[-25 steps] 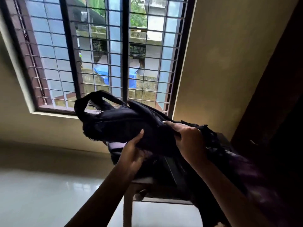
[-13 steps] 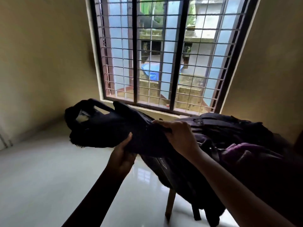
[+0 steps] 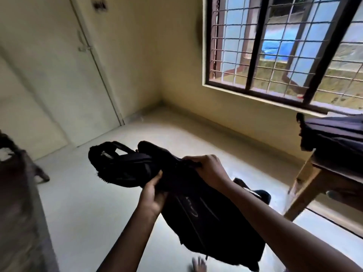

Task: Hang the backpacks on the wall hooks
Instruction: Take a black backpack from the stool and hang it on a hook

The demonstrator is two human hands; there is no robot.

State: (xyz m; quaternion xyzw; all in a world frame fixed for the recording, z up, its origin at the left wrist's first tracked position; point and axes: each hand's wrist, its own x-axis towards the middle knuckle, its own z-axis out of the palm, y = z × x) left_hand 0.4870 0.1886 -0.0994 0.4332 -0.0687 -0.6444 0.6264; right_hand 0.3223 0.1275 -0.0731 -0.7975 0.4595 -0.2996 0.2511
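Both hands carry 1 black backpack [image 3: 198, 205] in the air above the pale floor [image 3: 98, 203]. The left hand [image 3: 152, 195] clenches its underside, thumb pressed on top; the right hand [image 3: 209, 169] grips the upper edge, fingers [image 3: 193, 160] curled over the fabric. The straps [image 3: 115, 163] jut out beyond the left fingertips. Another dark backpack [image 3: 334, 138] lies on a wooden table [image 3: 322, 177], well right of the right hand.

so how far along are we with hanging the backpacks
Done: nothing looks hung, and no hooks are in view. In hand: the black backpack is lifted clear of the floor, left hand gripping from below, right hand pinching its top edge. Left: hanging it, then the other dark bag lying on the wooden table under the window.
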